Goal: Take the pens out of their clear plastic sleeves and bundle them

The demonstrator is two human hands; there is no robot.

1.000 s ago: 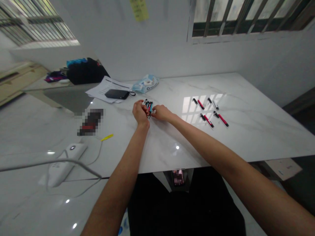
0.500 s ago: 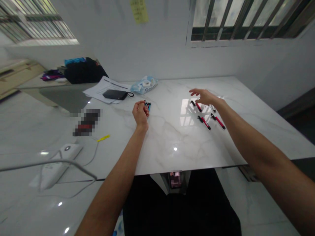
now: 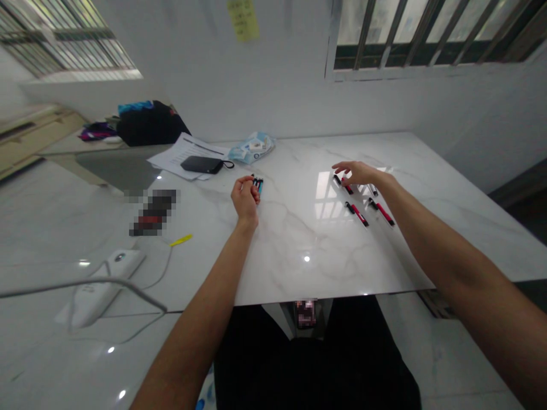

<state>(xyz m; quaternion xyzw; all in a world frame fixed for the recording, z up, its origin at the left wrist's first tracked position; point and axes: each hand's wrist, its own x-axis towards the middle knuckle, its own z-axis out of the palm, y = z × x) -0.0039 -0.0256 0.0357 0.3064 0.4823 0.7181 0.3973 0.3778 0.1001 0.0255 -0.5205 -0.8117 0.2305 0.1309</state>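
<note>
My left hand [image 3: 244, 199] is closed around a small bunch of blue and black pens [image 3: 257, 183], resting on the white marble table [image 3: 299, 245]. My right hand [image 3: 361, 172] hovers with fingers spread over several red and black pens [image 3: 358, 214] laid out in rows on the table's right part. Its fingertips are just above the far pens [image 3: 344, 184], and some of those are hidden under the palm. It holds nothing.
A black pouch [image 3: 201, 164] lies on papers [image 3: 188, 154] at the back left, beside a blue-white wipes packet [image 3: 253, 147]. A black bag [image 3: 147, 124] sits further left. A yellow marker [image 3: 180, 240] and a white power strip [image 3: 100, 286] with cable lie at the left.
My right hand left the bunch of pens in my left hand, swung right to the red pens and has now dropped lower over them. My left hand has stayed put.
</note>
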